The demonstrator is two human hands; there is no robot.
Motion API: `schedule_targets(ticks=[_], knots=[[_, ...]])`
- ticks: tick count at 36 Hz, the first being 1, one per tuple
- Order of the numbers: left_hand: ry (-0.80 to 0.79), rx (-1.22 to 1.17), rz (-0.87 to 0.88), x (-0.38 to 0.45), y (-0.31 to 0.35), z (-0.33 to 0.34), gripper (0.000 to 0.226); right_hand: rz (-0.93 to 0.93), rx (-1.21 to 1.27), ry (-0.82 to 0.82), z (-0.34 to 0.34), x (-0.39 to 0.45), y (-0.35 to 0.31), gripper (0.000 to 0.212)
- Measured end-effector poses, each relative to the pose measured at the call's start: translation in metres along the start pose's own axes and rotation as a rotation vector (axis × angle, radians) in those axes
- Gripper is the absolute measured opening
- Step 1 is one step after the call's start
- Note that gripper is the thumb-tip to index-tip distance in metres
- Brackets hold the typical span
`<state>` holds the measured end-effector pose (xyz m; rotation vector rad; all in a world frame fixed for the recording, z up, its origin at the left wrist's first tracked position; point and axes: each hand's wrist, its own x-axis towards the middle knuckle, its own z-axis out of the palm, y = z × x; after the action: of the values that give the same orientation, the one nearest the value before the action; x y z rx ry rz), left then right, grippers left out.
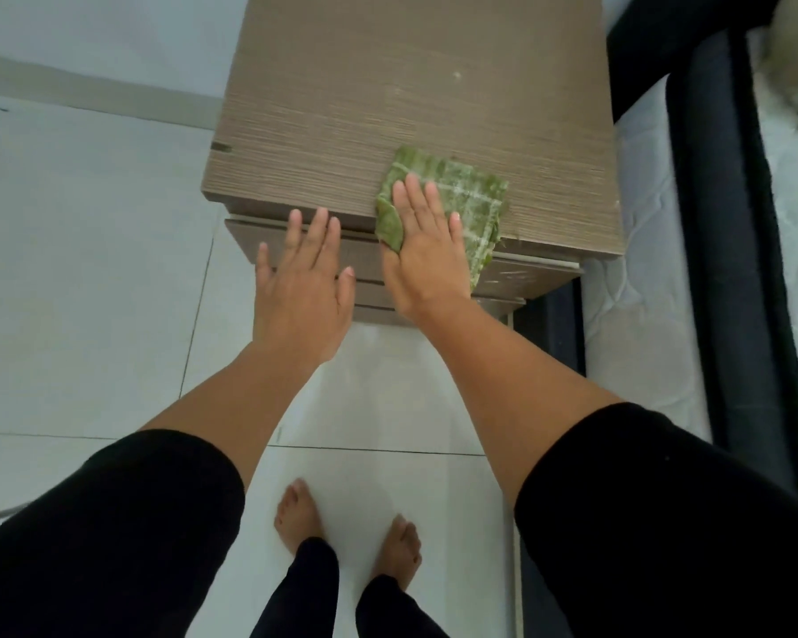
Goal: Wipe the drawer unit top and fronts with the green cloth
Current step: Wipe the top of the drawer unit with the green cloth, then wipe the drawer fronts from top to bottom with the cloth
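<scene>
Hidden: drawer fronts (517, 278) mostly behind hands.
Right hand (422, 250): flat, fingers together, pressing cloth (461, 195) at unit (388, 85) edge.
Left hand (302, 278): fingers spread, empty.

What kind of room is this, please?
Probably a bedroom in a home. A wooden drawer unit, like a bedside table, stands on a pale tiled floor right beside a quilted white mattress in a dark bed frame.
</scene>
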<state>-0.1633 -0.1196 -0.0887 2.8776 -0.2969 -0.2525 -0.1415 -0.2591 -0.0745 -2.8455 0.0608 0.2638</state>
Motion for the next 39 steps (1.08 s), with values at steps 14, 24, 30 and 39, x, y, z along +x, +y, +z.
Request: schedule_targets(ticks=[14, 24, 30, 39], knots=[[0.023, 0.062, 0.156, 0.008, 0.085, 0.016, 0.059, 0.239, 0.055, 0.112, -0.021, -0.03, 0.112, 0.064], [0.045, 0.057, 0.167, 0.017, 0.099, 0.028, 0.064, 0.41, 0.124, 0.274, -0.021, -0.039, 0.15, 0.064], [0.131, 0.04, 0.249, 0.018, 0.087, 0.04, 0.068, 0.606, 0.493, 0.69, 0.009, -0.048, 0.137, 0.061], [0.353, 0.101, 0.407, 0.035, 0.058, 0.074, 0.073, 0.668, 0.845, 0.972, 0.064, -0.03, 0.131, 0.056]])
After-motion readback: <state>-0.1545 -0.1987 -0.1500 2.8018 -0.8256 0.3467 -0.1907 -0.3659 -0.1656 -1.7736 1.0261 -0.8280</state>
